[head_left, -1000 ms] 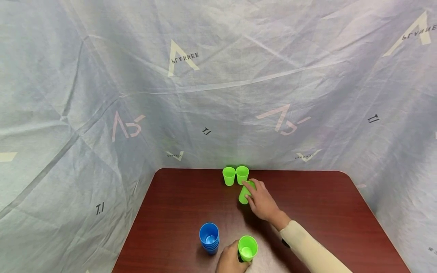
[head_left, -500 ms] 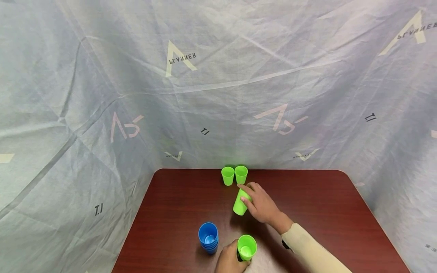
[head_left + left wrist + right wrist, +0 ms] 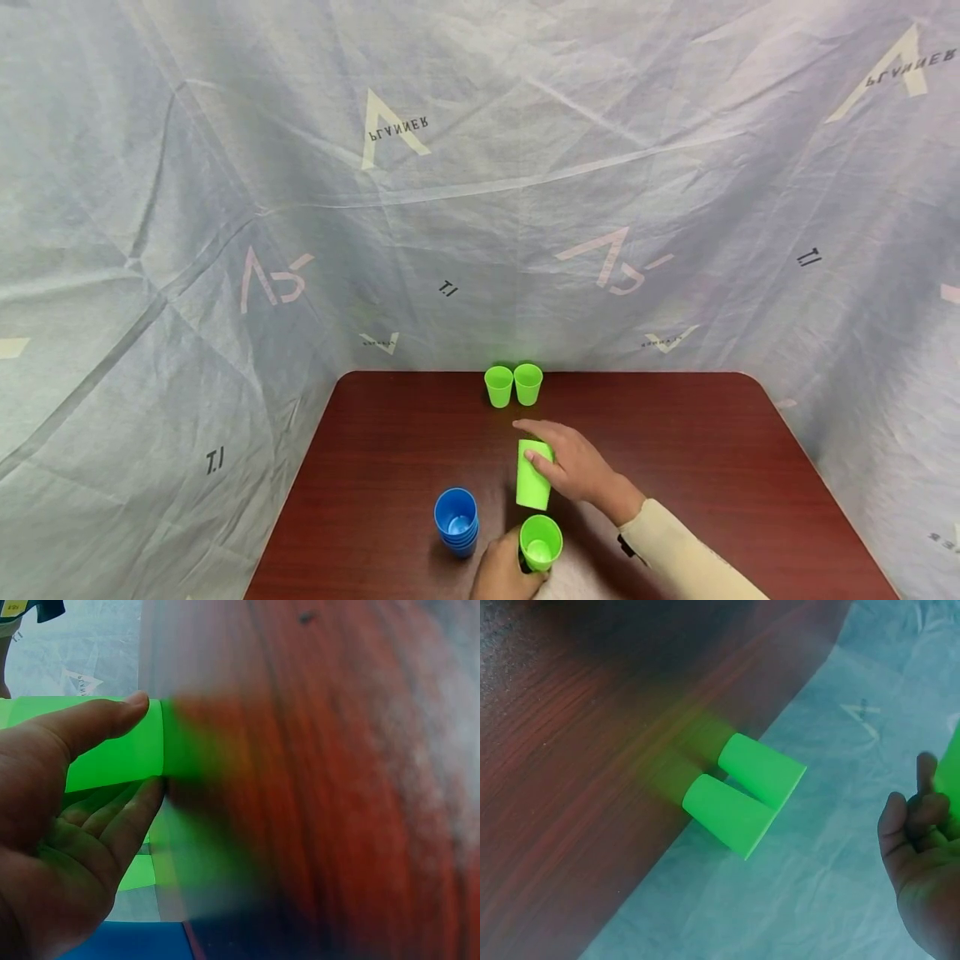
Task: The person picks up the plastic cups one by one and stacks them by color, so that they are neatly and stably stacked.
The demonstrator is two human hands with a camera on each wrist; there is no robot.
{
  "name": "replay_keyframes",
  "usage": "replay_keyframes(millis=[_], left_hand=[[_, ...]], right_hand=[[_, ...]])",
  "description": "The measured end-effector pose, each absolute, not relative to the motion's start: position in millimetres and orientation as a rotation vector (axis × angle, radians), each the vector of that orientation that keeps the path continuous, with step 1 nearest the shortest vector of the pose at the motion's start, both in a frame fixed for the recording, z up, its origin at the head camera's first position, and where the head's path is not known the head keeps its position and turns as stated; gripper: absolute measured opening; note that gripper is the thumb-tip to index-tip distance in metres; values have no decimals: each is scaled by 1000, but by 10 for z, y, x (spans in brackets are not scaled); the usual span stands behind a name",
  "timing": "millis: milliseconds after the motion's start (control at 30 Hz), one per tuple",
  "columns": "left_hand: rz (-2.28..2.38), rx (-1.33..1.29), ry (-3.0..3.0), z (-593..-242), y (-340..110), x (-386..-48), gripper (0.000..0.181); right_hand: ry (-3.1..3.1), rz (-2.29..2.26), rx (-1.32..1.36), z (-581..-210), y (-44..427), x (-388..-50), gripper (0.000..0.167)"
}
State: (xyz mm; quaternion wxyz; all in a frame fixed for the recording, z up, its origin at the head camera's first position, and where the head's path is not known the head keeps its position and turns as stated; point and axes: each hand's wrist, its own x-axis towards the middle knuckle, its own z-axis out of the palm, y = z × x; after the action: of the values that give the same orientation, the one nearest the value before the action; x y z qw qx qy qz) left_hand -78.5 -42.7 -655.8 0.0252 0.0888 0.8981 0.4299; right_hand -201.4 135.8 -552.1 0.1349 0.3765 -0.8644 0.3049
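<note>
My left hand [image 3: 504, 568] grips an upright green cup [image 3: 540, 543] at the table's front; in the left wrist view its thumb lies along the cup's wall [image 3: 112, 754] and the fingers pass behind. Just beyond that cup, my right hand [image 3: 576, 465] holds a second green cup [image 3: 532, 483] in the air, thumb on its near side, index finger stretched out past it. The lower end of this cup is close above the left cup's mouth. In the right wrist view only part of the right hand [image 3: 930, 855] and its cup [image 3: 951, 780] shows.
A stack of blue cups [image 3: 457, 523] stands left of my left hand. Two green cups [image 3: 498, 387] stand side by side at the far edge of the dark red table [image 3: 405, 442]. Grey printed sheeting [image 3: 480, 217] hangs behind and at both sides.
My right hand has brought its green cup back from beside the two far cups toward me, near the left hand's cup. The left hand has stayed in place.
</note>
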Motion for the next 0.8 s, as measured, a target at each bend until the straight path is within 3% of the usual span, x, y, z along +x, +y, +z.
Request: replay_keyframes(millis=[800], left_hand=[[1361,282,2706,-6589,-458,-784,51]], right_hand=[[-2422,865,1383,-5615,1346,-1840,54]])
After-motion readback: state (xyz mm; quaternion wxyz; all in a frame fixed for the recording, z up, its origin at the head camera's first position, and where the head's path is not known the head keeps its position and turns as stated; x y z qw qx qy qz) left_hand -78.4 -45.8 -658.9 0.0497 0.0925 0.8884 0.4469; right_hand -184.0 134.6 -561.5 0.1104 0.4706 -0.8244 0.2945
